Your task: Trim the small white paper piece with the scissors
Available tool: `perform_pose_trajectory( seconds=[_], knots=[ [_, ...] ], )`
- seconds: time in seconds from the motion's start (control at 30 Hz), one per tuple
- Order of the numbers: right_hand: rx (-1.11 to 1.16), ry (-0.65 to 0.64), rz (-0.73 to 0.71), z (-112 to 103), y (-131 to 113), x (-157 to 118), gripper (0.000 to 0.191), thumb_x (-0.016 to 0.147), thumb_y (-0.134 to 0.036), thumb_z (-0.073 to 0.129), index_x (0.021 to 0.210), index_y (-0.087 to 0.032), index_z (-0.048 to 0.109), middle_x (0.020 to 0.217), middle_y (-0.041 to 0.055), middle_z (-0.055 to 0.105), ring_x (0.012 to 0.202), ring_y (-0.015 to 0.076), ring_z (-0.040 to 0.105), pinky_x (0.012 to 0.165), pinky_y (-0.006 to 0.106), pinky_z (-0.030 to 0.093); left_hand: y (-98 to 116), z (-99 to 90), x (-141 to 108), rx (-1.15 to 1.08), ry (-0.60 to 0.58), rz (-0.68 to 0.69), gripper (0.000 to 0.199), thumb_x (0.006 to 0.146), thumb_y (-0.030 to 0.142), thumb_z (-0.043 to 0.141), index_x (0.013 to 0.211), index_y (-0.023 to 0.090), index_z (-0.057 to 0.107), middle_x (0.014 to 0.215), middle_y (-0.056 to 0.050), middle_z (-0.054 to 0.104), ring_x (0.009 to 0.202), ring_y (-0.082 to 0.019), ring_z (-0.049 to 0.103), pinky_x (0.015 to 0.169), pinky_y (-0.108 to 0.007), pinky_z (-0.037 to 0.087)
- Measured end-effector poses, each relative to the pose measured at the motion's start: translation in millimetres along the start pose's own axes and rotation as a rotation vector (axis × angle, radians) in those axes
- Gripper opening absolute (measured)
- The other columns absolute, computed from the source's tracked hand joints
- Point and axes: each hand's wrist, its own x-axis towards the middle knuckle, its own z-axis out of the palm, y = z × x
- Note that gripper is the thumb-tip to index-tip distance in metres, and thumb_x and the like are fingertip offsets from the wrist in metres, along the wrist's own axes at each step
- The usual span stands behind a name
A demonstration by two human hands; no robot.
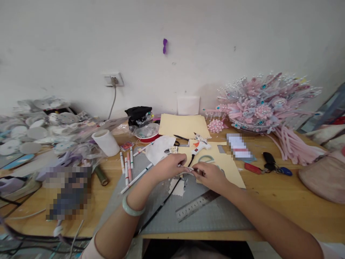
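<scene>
My left hand [172,166] and my right hand [210,175] meet over the grey cutting mat [151,212]. Between them is a small pale piece [186,169], pinched by the fingers of both; its kind is too small to make out. Just beyond the hands lies a white hot glue gun [199,148], its black cord [161,205] running under my left hand toward the front edge. A steel ruler [195,205] rests below my right hand. Torn whitish paper [177,187] lies on the mat beneath the fingers.
Several markers [136,178] and a white cup [106,142] stand or lie to the left. Yellow card sheets [183,125] lie behind. At right are a pink beaded headdress [256,104], keys [269,162] and a pouch [320,176]. White discs [37,133] crowd the far left.
</scene>
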Motion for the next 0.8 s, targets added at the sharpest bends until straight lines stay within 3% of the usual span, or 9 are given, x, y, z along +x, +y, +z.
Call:
perform_pose_trajectory(
  seconds=[0.2,0.5,0.7,0.8],
  knots=[
    [-0.013,-0.019,0.018,-3,-3,-1,0.015,0.081,-0.028,0.048,0.082,-0.019,0.061,0.075,0.0012,0.062,0.065,0.0114,0.054,0.058,0.022,0.034,0,0.9,-2,0.053,-0.020,-0.024,0.027,0.076,0.046,0.051,0.077,0.019,0.053,0.062,0.004,0.053,0.057,-0.010,0.046,0.052,-0.021,0.028],
    [-0.008,-0.020,0.019,-2,-3,0,0.017,0.082,-0.030,0.048,0.084,-0.019,0.061,0.076,0.0021,0.063,0.064,0.0121,0.055,0.058,0.023,0.036,4,5.0,-1,0.075,0.008,0.028,0.034,0.086,0.039,0.030,0.072,0.019,0.053,0.063,0.000,0.055,0.059,-0.012,0.048,0.054,-0.023,0.030],
    [0.007,-0.007,-0.002,-2,-2,0,0.018,0.082,-0.029,0.046,0.085,-0.018,0.061,0.077,0.0026,0.063,0.063,0.0120,0.055,0.058,0.022,0.036,9,3.3,-6,-0.087,0.061,0.077,0.022,0.080,0.016,0.027,0.083,0.018,0.049,0.077,-0.001,0.053,0.071,-0.013,0.047,0.067,-0.024,0.037],
    [0.020,-0.004,0.009,-3,-1,0,0.019,0.082,-0.030,0.046,0.083,-0.019,0.061,0.075,0.0017,0.063,0.062,0.0115,0.054,0.057,0.022,0.036,7,4.7,-6,-0.170,0.099,0.011,0.026,0.081,0.015,0.025,0.095,0.018,0.047,0.085,-0.002,0.053,0.077,-0.013,0.048,0.071,-0.026,0.038]
  ],
)
